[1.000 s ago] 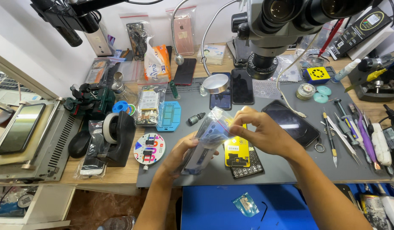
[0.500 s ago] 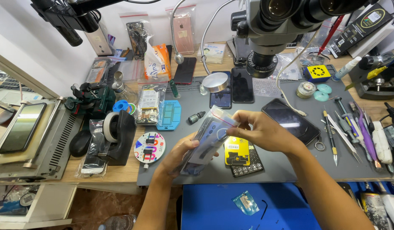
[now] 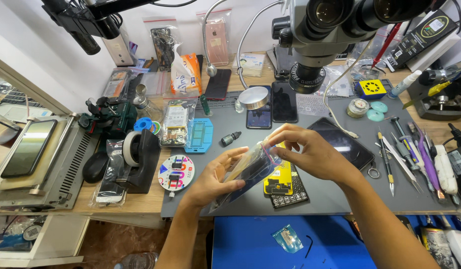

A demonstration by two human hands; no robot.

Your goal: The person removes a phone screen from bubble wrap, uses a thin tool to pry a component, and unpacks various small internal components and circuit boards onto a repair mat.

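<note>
Both hands grip a clear plastic bag (image 3: 245, 172): left hand (image 3: 218, 179) cradles it, right hand (image 3: 302, 154) pinches its top edge. Contents appear not yet out.

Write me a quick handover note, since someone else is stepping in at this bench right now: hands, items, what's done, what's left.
Left hand grips the lower part of a clear plastic bag with a dark flat item inside, held above the grey mat.
Right hand pinches the bag's top edge.
A yellow and black part lies on the mat just under the bag; tweezers and screwdrivers lie to the right.
Done: bag lifted off the mat.
Left: whether the top is sealed cannot be told.
</note>
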